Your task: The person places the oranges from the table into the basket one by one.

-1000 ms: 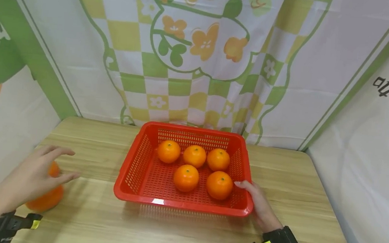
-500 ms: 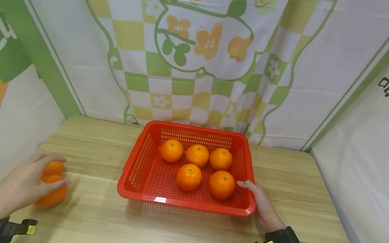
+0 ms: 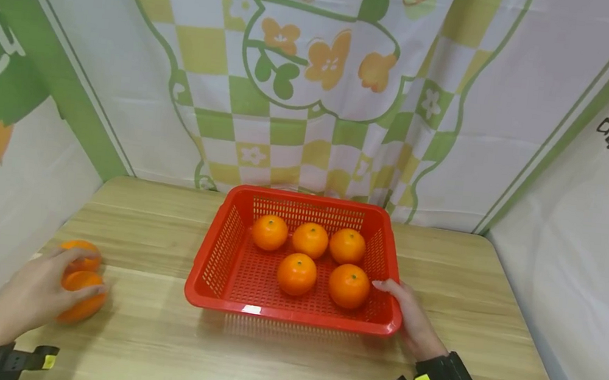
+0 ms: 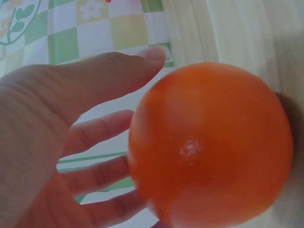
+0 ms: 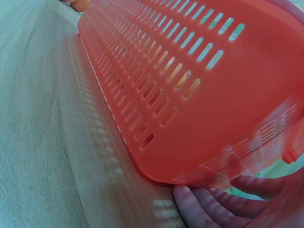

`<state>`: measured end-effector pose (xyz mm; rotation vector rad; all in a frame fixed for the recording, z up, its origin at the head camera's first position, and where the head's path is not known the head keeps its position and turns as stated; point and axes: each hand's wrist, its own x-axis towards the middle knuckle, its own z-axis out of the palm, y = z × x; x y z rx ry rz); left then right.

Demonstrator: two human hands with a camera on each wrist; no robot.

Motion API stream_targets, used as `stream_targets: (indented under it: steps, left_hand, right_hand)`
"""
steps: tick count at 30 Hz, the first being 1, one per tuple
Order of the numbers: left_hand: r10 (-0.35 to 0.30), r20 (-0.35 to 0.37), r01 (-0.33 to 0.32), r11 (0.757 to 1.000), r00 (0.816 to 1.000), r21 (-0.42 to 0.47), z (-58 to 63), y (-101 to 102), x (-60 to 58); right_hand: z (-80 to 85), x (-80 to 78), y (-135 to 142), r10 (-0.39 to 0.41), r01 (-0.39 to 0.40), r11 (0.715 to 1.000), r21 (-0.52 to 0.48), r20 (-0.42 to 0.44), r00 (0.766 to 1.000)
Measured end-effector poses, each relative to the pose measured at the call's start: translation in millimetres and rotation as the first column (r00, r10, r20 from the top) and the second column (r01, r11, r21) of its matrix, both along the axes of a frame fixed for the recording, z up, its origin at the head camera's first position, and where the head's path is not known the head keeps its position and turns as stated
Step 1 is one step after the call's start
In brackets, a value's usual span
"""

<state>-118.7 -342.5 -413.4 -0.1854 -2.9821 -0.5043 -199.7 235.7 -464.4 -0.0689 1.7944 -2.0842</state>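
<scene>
My left hand (image 3: 32,295) is at two oranges on the table's left side, thumb and fingers spread in a loose curve. Its fingers cross over the far orange (image 3: 81,248), and its thumb lies over the near orange (image 3: 82,309). In the left wrist view, one orange (image 4: 213,147) hides the fingertips, with the thumb tip right at its edge. My right hand (image 3: 408,316) grips the right end of a red plastic basket (image 3: 292,318), thumb over the rim; in the right wrist view its fingers (image 5: 209,206) curl at the basket's lower corner. Several oranges (image 3: 296,274) sit inside the basket.
The wooden table (image 3: 157,347) carries the basket near its middle back. Behind it hangs a green-and-yellow checked curtain (image 3: 288,133). White cloth walls with green borders stand at the left (image 3: 24,187) and right (image 3: 569,240).
My left hand has come down and in onto the two oranges, its thumb and fingers drawing closer together. The far orange has shifted slightly away. My right hand stays on the basket.
</scene>
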Motion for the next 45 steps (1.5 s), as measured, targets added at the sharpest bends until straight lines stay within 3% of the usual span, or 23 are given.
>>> stream_targets:
  steps: [11,17,24,36,45]
  left_hand:
    - [0.006,0.088,-0.011,0.998,0.996,0.055,-12.1,2,7.4]
    - [0.005,0.085,-0.012,0.996,0.996,0.083,-21.6,4,7.6]
    - [0.036,0.152,-0.042,0.998,0.988,0.038,-31.1,8,8.6]
    - [0.032,0.084,-0.033,0.999,0.996,0.014,-32.8,12,7.6]
    - [0.027,0.107,-0.028,1.0,0.994,0.006,-32.2,14,8.4]
  right_hand:
    - [2.4,-0.2,-1,0.0,0.0,1.0,0.011,0.005,1.0]
    - [3.2,-0.8,-2,0.001,-0.001,1.0,0.011,0.01,1.0]
    - [2.6,-0.9,-2,0.004,-0.004,1.0,0.008,0.013,1.0]
    - [3.0,-0.5,0,-0.008,0.008,1.0,0.015,0.002,1.0]
    - [1.9,0.3,0,0.003,-0.003,1.0,0.02,0.01,1.0]
